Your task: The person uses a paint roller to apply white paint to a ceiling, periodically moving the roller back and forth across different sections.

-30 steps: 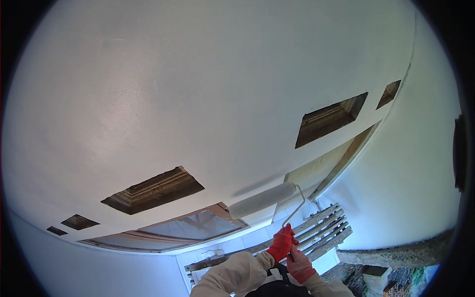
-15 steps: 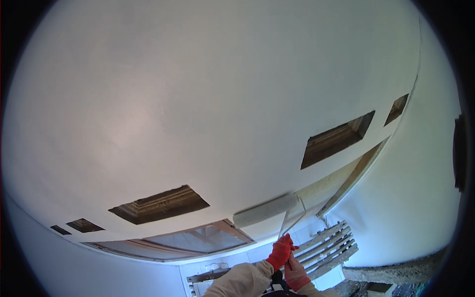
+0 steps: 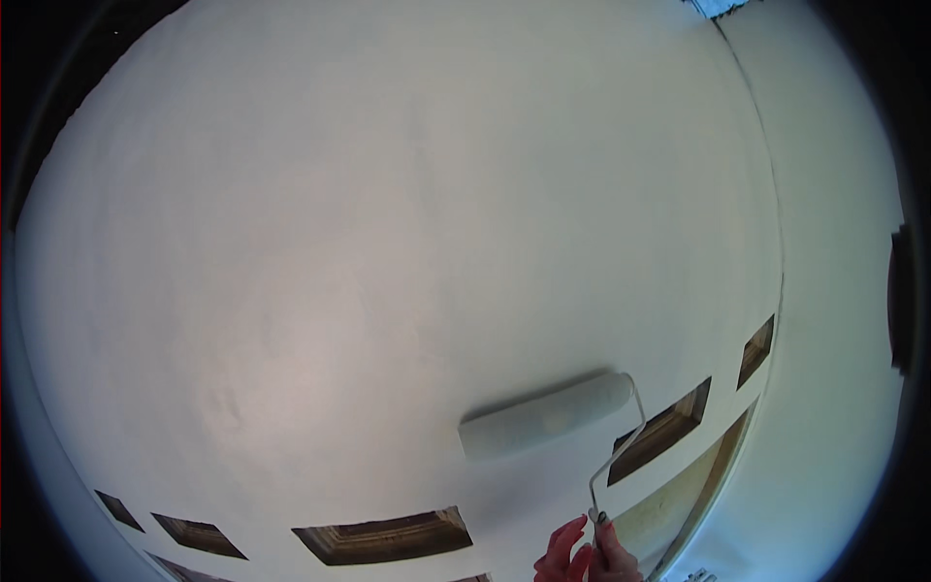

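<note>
A wide paint roller (image 3: 545, 415) with a pale, fuzzy sleeve lies against the white surface, a dark shadow along its upper edge. Its thin bent wire frame runs from the right end down to the handle, crossing in front of a recessed opening. At the lower edge, my right hand (image 3: 613, 555) is closed around the handle, thumb upward. Close beside it on the left, my left hand (image 3: 561, 553), in a red glove, has its fingers curled at the same handle. The lower part of the handle is hidden by the hands and the picture's edge.
Dark rectangular openings with wooden insides cut through the white surface (image 3: 369, 242): one at lower middle (image 3: 383, 536), one right of the roller (image 3: 664, 430), smaller ones toward both sides. A cracked seam (image 3: 766, 145) marks the corner with the right wall (image 3: 834, 291).
My view has tilted upward, so the openings sit lower in the picture. The roller has moved up the surface, from below the openings to beside and above them, with both hands following.
</note>
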Demonstrator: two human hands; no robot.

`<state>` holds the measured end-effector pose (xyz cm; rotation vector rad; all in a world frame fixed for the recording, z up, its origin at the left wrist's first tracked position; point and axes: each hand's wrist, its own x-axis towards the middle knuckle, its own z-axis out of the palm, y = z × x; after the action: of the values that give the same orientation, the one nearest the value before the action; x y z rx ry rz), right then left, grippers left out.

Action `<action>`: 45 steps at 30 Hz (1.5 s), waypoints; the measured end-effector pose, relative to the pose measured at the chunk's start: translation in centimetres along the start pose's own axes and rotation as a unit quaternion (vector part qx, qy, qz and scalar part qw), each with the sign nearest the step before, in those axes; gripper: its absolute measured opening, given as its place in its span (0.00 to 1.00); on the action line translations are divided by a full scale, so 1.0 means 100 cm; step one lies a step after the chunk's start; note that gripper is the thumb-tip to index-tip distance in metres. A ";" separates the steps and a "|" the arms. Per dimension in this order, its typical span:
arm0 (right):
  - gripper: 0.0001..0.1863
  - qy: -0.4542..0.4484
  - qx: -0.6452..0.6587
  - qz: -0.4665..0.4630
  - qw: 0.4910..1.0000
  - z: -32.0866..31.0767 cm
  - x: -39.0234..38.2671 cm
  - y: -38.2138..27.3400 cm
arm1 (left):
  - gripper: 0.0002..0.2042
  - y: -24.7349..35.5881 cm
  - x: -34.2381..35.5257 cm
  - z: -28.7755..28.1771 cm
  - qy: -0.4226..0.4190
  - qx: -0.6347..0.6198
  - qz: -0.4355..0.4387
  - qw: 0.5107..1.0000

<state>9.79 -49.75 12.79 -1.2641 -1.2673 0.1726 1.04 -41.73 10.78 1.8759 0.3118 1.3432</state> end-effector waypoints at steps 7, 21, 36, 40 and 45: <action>0.29 0.104 -0.030 -0.111 0.988 0.008 0.135 -0.062 | 0.20 0.042 0.019 -0.051 0.001 -0.032 0.072 0.997; 0.24 0.172 -0.054 -0.213 0.960 -0.058 0.411 -0.301 | 0.18 0.084 0.046 -0.120 0.036 0.034 0.139 0.989; 0.28 0.108 -0.203 -0.334 0.914 -0.097 0.580 -0.476 | 0.16 0.113 0.074 -0.152 0.167 0.142 0.086 0.972; 0.14 0.172 -0.308 -0.258 0.900 -0.098 0.643 -0.488 | 0.16 0.093 0.058 -0.154 0.181 0.174 0.078 0.965; 0.12 0.163 -0.394 -0.420 0.801 -0.164 0.675 -0.470 | 0.16 0.101 0.045 -0.149 0.126 0.180 0.100 0.971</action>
<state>23.93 -30.30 93.19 -1.1791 -1.5193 -1.2839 -12.60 -38.85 22.97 2.0732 0.5379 1.7630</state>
